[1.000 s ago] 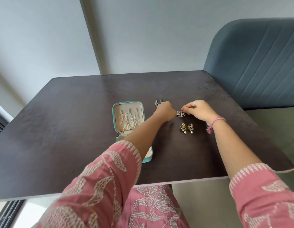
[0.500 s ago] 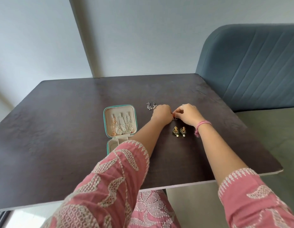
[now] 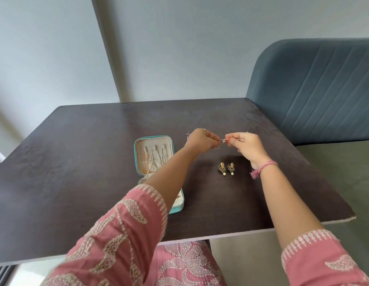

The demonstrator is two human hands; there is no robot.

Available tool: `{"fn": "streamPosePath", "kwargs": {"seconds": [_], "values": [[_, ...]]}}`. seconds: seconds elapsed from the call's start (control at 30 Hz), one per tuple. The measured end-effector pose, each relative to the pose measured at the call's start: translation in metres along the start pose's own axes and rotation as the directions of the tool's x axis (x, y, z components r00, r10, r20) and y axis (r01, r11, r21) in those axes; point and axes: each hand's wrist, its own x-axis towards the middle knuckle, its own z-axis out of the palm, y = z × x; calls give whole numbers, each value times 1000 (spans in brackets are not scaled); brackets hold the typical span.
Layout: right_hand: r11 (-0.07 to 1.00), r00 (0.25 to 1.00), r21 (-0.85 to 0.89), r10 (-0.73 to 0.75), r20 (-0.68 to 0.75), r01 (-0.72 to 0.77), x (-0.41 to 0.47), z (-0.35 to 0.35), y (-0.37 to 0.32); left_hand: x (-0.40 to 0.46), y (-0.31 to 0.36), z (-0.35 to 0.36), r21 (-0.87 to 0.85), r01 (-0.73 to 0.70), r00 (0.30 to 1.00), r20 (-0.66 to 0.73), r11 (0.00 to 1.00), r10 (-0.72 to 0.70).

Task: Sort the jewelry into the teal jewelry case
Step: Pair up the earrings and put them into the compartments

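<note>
Surface: dark brown table (image 3: 76, 162), matte, with a pale edge along the near side. Pale grey wall (image 3: 179, 48) behind it, a vertical corner line running up at 11 o'clock.

Item 1, at 9 o'clock of table centre: teal jewelry case (image 3: 153, 139), open and lying flat, cream lining. The far half holds gold and silver chains (image 3: 154, 159) hung in rows. The near half is mostly hidden under the left forearm. No brand, label or writing can be read on it.

Item 2, just past the left hand at 12 o'clock: small silver earrings (image 3: 188, 135), mostly hidden, detail too fine to tell.

Item 3: left hand (image 3: 202, 140), raised above the table, fingers curled, thumb and forefinger pinching one end of a small silver piece (image 3: 222, 140).

Item 4: right hand (image 3: 248, 146), facing the left, fingertips pinching the other end of the same silver piece. The piece sits between both hands, off the table, to the right of the case. A pink thread bracelet (image 3: 264, 167) is on the wrist.

Item 5, at 6 o'clock of the hands: pair of gold and green earrings (image 3: 227, 168) with pearl drops, side by side on the table.

Item 6, at 2 o'clock: blue-grey upholstered chair back (image 3: 313, 89), stitched in diagonal lines.

Both arms wear pink embroidered sleeves (image 3: 117, 234).
</note>
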Motion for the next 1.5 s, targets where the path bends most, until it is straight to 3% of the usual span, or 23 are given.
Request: {"fn": "streamPosePath", "kwargs": {"seconds": [0.17,0.5,0.73,0.97,1.3,1.5], "values": [[997,999,56,-50,-7,50,-12,-3,-13,-17,5,-17,-192,-21,1000,-27,981,16],[993,993,36,-115,30,114,-31,5,-43,-43,6,-35,-253,-47,998,-47,966,36],[981,984,184,29,177,-62,-47,10,-57,-63,-1,-54,-403,-17,999,-32,915,4],[951,943,281,29,332,-128,-66,31,-73,-109,-20,-97,-491,14,999,-20,871,-27],[995,904,92,-6,427,-37,-84,82,-72,-140,-63,-110,-219,136,986,-62,966,-153],[999,907,49,-13,420,-8,-89,88,-69,-141,-65,-97,152,116,991,-85,982,-104]]}}
